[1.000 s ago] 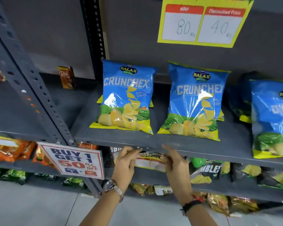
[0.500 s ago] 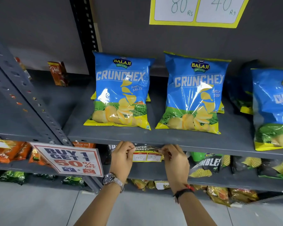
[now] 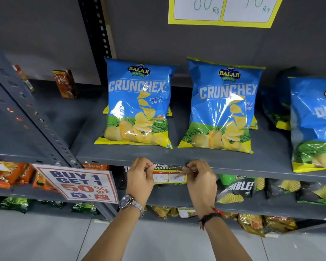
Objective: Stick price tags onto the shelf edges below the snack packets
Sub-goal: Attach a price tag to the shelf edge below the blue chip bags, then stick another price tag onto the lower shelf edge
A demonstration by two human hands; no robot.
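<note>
both hands, left hand [image 3: 139, 178] and right hand [image 3: 200, 178], pinch the price tag [image 3: 169, 175] by its top corners against the shelf edge [image 3: 233, 167] below the crunchex packets [image 3: 138, 104] (light, floppy paper, likely creases easily).

Both hands, L [image 3: 139, 178] & R [image 3: 200, 178], pinch price tag [image 3: 169, 175] ends against shelf edge [image 3: 252, 167] below Crunchex packets [image 3: 138, 104].
</note>
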